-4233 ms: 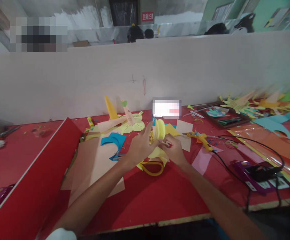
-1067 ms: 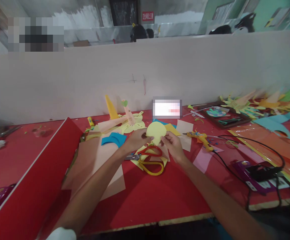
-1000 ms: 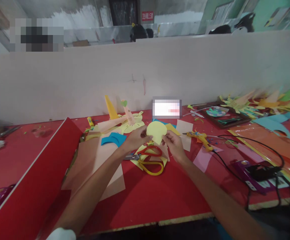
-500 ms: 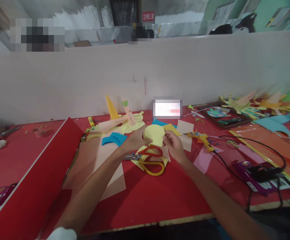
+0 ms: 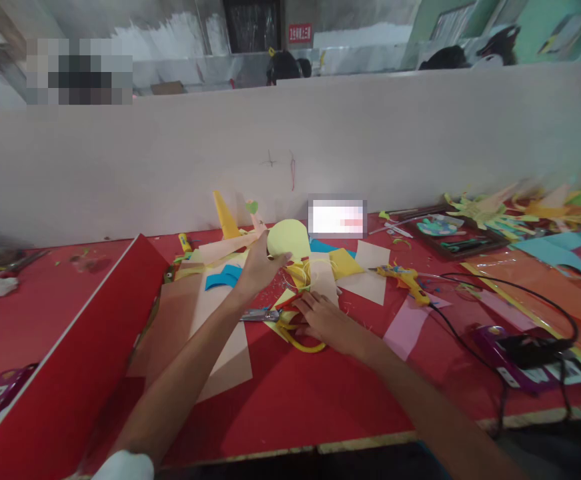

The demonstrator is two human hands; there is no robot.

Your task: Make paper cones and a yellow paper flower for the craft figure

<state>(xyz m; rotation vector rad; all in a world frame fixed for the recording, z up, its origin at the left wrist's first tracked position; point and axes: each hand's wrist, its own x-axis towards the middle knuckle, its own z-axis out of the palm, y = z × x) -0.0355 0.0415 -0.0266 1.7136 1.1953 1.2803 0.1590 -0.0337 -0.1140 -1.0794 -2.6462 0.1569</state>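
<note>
Scissors (image 5: pixel 273 316) under the right hand (image 5: pixel 327 321), pale yellow paper disc (image 5: pixel 289 239) in the left hand (image 5: pixel 263 262)

In the head view, the person's left hand is clamped on the disc's lower edge, thumb in front, holding it tilted up toward the camera over the far part of the red tabletop (image 5: pixel 270 413). The right hand lies palm down, fingers over the scissors' red and yellow handles; whether they grip cannot be told. The blades point left, toward the left forearm. Blue paper pieces (image 5: pixel 221 277) lie on a peach paper sheet (image 5: pixel 223 347) beside that forearm. To the right, a yellow glue gun (image 5: pixel 404 277) rests near pink paper (image 5: pixel 410 327), its black cable (image 5: pixel 463 337) trailing toward a purple box (image 5: pixel 513 377).
</note>
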